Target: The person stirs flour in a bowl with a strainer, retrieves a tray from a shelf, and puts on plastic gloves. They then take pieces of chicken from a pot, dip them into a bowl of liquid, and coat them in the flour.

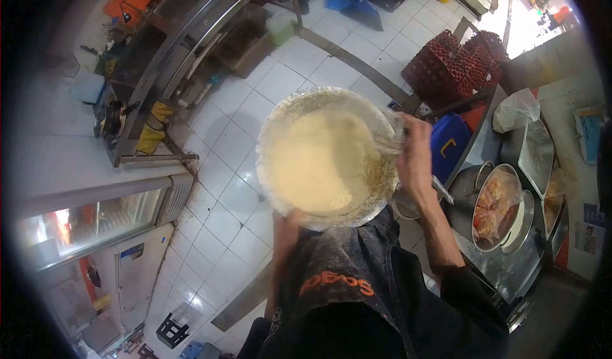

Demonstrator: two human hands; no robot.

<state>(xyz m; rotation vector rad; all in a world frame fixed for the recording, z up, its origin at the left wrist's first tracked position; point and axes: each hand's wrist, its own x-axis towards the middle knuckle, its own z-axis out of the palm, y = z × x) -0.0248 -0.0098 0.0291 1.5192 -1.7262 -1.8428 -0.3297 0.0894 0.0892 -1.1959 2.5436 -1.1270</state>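
A large round metal basin (322,222) hangs in front of my apron, its rim crusted with pale residue. Inside lies a pale yellow, flour-like mass (319,158), smeared by motion; a grainy layer coats the wall at the right. My right hand (415,148) is closed at the right rim, where a blurred, greyish see-through shape overlaps the edge. At the lower left rim my left hand (289,224) grips the basin, its fingers partly hidden and blurred.
Right of me, a metal table (491,266) carries bowls, one with bagged food (497,199), and a deep tray (535,158). Red egg trays (452,65) stack beyond a blue container (449,139). A glass-fronted fridge (95,222) and steel counter (185,46) line the left; tiled floor (223,187) lies between.
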